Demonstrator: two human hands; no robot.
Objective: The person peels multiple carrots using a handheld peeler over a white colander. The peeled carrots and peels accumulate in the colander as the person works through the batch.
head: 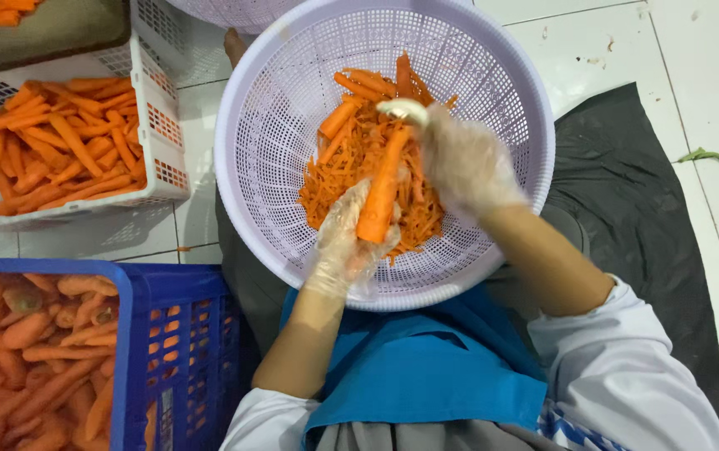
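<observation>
Two gloved hands meet over our lap: our left hand (344, 242) closed round a carrot (380, 196), our right hand (459, 159) gripping a peeler (403, 109), inside the colander (276, 108). Left, a blue crate (184, 334) crowds close; farther, a white crate (159, 125). Right, floor (693, 50) lies open.

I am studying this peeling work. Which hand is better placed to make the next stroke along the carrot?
Probably the right hand: it holds the peeler against the upper end of the carrot. The left hand grips the carrot's lower end over the white basket.
</observation>
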